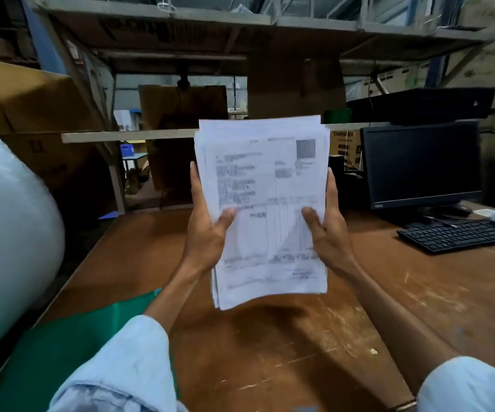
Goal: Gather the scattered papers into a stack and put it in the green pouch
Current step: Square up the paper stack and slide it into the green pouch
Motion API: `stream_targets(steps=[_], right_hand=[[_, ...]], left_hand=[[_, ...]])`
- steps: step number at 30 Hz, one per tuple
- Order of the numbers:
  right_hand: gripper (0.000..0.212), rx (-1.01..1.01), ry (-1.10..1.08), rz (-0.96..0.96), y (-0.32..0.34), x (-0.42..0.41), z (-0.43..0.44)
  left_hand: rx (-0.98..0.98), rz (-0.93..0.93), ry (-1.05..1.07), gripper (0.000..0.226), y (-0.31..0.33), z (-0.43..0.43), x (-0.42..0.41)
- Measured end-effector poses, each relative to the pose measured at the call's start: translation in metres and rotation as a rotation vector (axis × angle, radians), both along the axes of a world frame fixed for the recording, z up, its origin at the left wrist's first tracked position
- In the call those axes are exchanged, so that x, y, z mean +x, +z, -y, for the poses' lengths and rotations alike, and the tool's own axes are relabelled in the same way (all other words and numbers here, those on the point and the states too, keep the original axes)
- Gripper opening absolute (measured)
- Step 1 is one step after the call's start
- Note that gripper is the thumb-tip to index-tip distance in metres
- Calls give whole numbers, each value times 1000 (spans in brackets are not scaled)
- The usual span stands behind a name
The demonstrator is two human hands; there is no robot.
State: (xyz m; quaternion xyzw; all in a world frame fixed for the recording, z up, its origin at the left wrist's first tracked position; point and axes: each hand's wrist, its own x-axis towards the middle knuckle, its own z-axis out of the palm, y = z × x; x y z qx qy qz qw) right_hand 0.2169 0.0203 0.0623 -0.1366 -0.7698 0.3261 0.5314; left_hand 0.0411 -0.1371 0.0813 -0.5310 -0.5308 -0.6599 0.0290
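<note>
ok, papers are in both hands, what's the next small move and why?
Probably tap the stack on the table to square it: its sheets sit staggered at top and bottom edges, and the left hand and right hand grip its sides, holding it upright over the table. The pouch lies lower left.

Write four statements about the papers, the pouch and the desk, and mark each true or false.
1. The left hand and the right hand each hold the stack of white printed papers. True.
2. The stack sits inside the flat green plastic pouch. False: it is held up above the brown wooden table.
3. The pouch lies at the table's right. False: it lies at its left.
4. The black computer monitor is dark. True.
</note>
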Motion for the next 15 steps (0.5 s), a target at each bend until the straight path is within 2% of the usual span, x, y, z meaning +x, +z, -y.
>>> stream_targets(steps=[2,5,7,11,15], right_hand=[[78,-80,35,12,-23,4,1],[64,-145,67,43,-49,4,1],[58,-139,59,26,-52,-1,1],[52,-82,18,-7,-34,-10,7],[56,-50,17,-26,-3,-12,3]], left_hand=[[-43,72,6,97,-24,6,2],[-106,139,-1,82,-63,10,6],[-134,117,42,73,-74,7,4],[-130,52,138,72,-58,-3,0],[-58,15,147,76,-27,-6,-13]])
